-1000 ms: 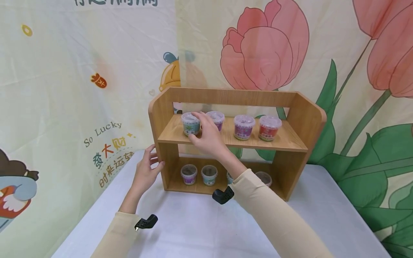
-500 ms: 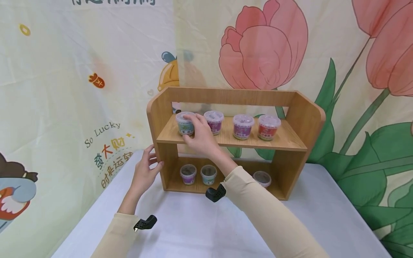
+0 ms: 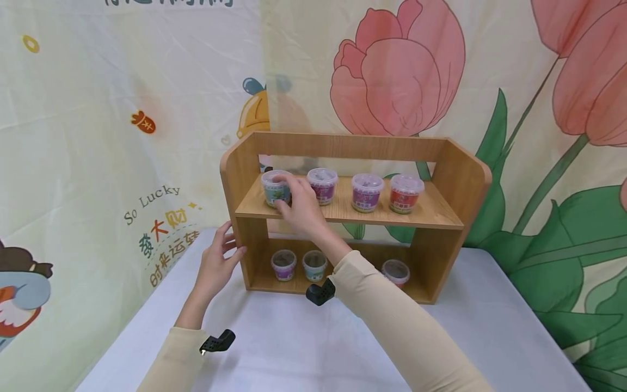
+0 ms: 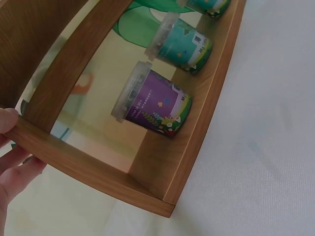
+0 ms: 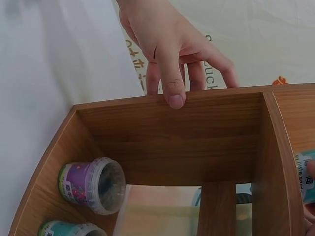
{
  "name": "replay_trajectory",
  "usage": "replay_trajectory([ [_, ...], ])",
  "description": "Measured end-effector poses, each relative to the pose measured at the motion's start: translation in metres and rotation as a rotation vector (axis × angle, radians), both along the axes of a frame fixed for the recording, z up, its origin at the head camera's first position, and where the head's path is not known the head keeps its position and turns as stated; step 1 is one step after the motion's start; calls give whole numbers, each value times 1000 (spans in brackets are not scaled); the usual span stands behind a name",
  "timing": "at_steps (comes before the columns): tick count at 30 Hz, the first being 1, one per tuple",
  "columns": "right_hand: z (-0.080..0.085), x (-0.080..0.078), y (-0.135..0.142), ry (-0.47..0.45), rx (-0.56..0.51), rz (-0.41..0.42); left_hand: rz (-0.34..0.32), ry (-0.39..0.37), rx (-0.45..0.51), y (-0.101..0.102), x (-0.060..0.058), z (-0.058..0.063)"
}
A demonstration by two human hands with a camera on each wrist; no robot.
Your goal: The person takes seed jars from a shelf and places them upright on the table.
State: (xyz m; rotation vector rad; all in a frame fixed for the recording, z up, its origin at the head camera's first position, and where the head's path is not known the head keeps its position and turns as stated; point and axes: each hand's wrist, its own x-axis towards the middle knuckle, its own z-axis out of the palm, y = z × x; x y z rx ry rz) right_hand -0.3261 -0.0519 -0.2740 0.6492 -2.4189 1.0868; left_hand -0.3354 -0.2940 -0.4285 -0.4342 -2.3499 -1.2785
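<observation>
A small wooden shelf (image 3: 352, 219) with two levels stands on the table. At its left side panel is my left hand (image 3: 217, 260), gripping the edge with the thumb on the inner side and fingers outside, as the right wrist view shows. My right hand (image 3: 302, 209) holds a teal lidded plastic cup (image 3: 274, 188) at the left end of the upper level, thumb in front and fingers over the lid's right side. Beside it are two purple cups (image 3: 323, 190) and a red cup (image 3: 405, 195). In the right wrist view the teal cup (image 5: 306, 184) is cut off.
On the lower level sit a purple cup (image 4: 157, 102), a teal cup (image 3: 314, 265) and a reddish cup (image 3: 395, 271). My right forearm hides part of that level. White cloth (image 3: 294, 348) covers the table, and a printed curtain (image 3: 98, 98) hangs behind.
The teal cup has shifted left on the upper level, away from the neighbouring purple cup, with my right hand on it. My left hand stays at the side panel.
</observation>
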Motion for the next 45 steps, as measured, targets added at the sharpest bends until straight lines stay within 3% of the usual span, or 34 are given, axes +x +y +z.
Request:
replay_trajectory([
  [6,-4,1,-2,33,-42,-6,-4,-11,-8,-2,0,-1],
  [13,-3,8,2,40,-65,54,-11,-8,-16,-2,2,-1],
  [27,-6,45,23,37,-83,183,-12,-19,-18,-3,2,-3],
  [36,-36,68,31,-21,-97,267,-21,-3,-25,-4,2,-2],
  [45,-78,76,25,-133,-132,248,-33,6,-25,-5,4,-2],
])
